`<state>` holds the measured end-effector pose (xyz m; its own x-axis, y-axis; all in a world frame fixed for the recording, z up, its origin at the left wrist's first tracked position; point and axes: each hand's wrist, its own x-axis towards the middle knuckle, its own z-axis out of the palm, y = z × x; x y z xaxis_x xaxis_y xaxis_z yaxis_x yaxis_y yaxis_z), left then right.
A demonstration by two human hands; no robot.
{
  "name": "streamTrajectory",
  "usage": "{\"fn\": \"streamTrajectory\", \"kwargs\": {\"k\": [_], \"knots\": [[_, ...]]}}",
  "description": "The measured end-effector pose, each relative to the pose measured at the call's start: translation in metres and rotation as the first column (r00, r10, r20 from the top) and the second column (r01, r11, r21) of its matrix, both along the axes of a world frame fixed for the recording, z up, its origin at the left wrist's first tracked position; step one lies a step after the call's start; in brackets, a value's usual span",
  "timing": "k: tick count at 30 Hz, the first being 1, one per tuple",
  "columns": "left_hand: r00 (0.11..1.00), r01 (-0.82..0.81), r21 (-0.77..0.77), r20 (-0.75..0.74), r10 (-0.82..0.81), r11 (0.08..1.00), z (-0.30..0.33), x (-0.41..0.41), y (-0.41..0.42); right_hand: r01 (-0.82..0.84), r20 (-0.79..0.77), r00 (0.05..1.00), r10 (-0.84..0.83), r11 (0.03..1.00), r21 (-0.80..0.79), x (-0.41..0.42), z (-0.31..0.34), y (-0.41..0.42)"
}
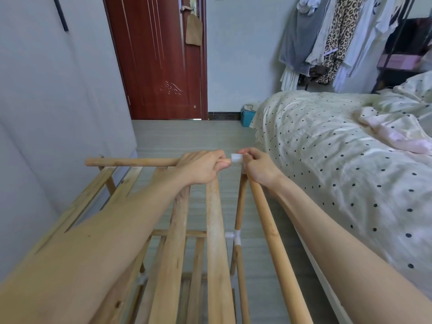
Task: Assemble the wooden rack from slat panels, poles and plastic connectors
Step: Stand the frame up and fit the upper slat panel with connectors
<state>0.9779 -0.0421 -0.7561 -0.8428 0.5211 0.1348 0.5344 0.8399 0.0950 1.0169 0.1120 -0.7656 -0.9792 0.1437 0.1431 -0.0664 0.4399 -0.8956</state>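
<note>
Both forearms reach up from the bottom corners of the frame and meet just below centre, at the far top corner of the wooden rack [177, 230]. The left hand [201, 167] is palm down, fingers curled over the end of the horizontal pole [131, 162], which runs away to the left across the middle of the frame; the thumb tucks under and points right. That hand grips the pole firmly, wrist slightly raised, forearm lying diagonally over the top slat panel [215, 242].

The right hand [257, 167] sits just right of it, knuckles up, fingertips [244, 152] pinching the white plastic connector [236, 158] from above. The connector lies between the two hands, touching the right fingers and just beside the left thumb; whether the pole end is seated in it I cannot tell. Below the right wrist a side pole [278, 249] slants down to the bottom right of centre, and next to it an upright pole [240, 199] drops to a second white connector [235, 237] lower in the frame.

Lower slat panels show through the gaps at bottom centre. The rack stands on the pale floor [187, 136], between the grey wall on the left and the bed [327, 148] with its dotted sheet on the right. A red-brown door [161, 66] fills the upper middle, and clothes [339, 38] hang at upper right.
</note>
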Motion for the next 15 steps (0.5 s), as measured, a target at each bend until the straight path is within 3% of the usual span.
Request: {"fn": "streamTrajectory", "kwargs": {"k": [15], "knots": [[0.998,0.054,-0.005,-0.038,-0.055,0.999,0.012,0.007,0.009,-0.053,0.010,0.999,0.053,0.999,0.010,0.003,0.001,0.003]]}}
